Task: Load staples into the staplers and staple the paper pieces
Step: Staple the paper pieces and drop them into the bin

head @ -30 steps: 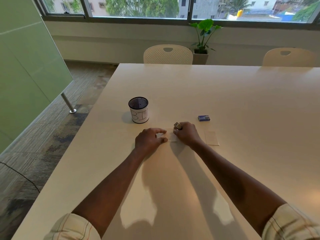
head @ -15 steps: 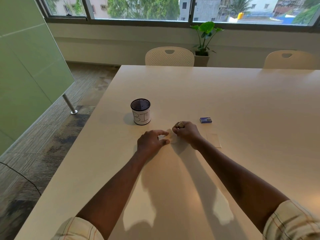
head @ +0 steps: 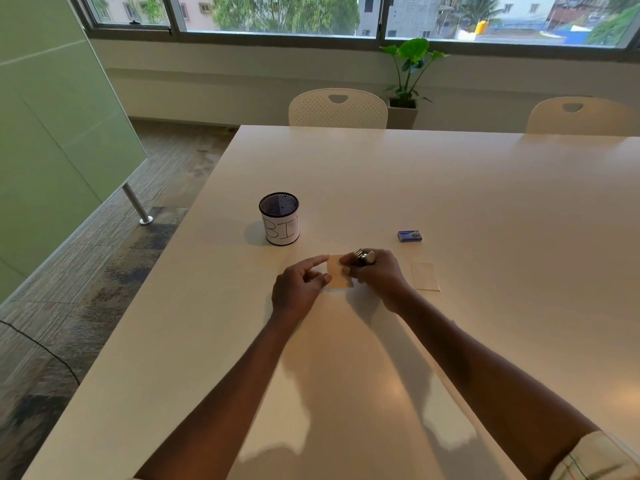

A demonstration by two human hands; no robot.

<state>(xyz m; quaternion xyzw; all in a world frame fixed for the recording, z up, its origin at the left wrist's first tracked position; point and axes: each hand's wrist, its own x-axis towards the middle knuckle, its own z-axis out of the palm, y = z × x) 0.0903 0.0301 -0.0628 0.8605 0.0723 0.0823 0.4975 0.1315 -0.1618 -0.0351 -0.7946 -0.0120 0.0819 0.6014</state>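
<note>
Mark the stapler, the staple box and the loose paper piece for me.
stapler (head: 364,257), head view, its shiny metal top.
staple box (head: 409,236), head view, middle of its blue top.
loose paper piece (head: 425,276), head view, centre of the sheet.

You gripped a small metal stapler (head: 363,257) in your right hand (head: 377,278); your left hand (head: 298,289) pinched the paper piece (head: 336,279), whose opposite edge touched your right fingertips (head: 346,270).

Soft daylight from windows (head: 277,15); table (head: 450,188) glare, wide-angle bending edges.
</note>
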